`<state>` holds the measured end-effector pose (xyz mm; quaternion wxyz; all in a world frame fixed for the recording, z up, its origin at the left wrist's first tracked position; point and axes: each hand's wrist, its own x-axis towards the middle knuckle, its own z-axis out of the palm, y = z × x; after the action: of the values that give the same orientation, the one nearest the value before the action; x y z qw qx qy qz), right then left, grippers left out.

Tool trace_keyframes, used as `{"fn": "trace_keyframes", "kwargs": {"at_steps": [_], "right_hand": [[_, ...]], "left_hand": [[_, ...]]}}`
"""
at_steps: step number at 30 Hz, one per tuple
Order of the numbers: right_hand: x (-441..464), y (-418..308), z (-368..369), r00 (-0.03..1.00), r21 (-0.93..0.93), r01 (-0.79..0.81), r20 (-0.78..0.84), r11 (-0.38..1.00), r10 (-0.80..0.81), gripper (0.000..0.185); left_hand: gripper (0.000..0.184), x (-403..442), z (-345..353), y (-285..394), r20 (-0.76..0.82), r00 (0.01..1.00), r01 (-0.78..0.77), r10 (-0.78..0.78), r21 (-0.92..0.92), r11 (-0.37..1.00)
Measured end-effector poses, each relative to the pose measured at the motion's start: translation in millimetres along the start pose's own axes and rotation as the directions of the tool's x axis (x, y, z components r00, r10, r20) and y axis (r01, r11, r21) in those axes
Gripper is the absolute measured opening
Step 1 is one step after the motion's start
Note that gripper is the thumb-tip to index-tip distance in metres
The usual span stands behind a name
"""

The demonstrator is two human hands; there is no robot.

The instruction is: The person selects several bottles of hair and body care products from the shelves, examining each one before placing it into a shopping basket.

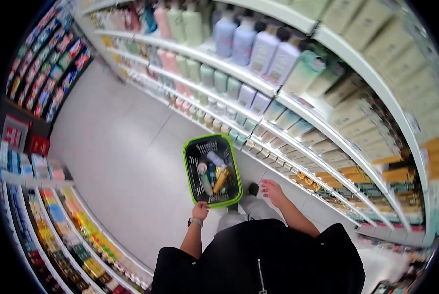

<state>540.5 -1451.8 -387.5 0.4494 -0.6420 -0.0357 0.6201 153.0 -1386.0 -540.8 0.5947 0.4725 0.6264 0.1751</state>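
My left hand (pixel 200 210) is closed on the near rim of a black shopping basket (pixel 185 169) with a bright green edge. Inside the basket lie a golden-yellow bottle (pixel 221 180), a lilac bottle (pixel 215 159), a pale bottle with a pinkish top (pixel 204 179) and a dark bluish item. To the right of the basket, my right hand (pixel 272 191) is raised with its fingers apart and holds nothing; it touches neither basket nor shelf.
Long white shelves (pixel 258 81) full of bottles run along the right side. More stocked shelves (pixel 89 230) stand at the lower left, and a dark display rack (pixel 52 68) at the upper left. Grey tiled floor (pixel 116 132) lies between them.
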Motion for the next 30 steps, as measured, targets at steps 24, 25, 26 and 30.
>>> {"fn": "trace_keyframes", "kwargs": {"at_steps": [24, 25, 26, 30], "right_hand": [[-267, 143, -159, 0.670, 0.195, 0.474, -0.713, 0.859, -0.207, 0.029], [-276, 156, -168, 0.653, 0.213, 0.498, -0.730, 0.841, -0.202, 0.030], [-284, 169, -177, 0.637, 0.227, 0.522, -0.745, 0.822, -0.198, 0.030], [-316, 220, -218, 0.607, 0.313, 0.575, -0.783, 0.756, -0.137, 0.029]], "left_hand": [[0.017, -93, 308, 141, 0.921, 0.344, -0.585, 0.182, 0.058, 0.809], [0.017, -107, 323, 140, 0.946, 0.285, -0.636, 0.155, 0.066, 0.769], [0.017, -118, 337, 137, 0.965, 0.231, -0.686, 0.126, 0.070, 0.725], [0.019, -231, 370, 173, 0.987, 0.148, -0.761, -0.057, 0.151, 0.631]]}}
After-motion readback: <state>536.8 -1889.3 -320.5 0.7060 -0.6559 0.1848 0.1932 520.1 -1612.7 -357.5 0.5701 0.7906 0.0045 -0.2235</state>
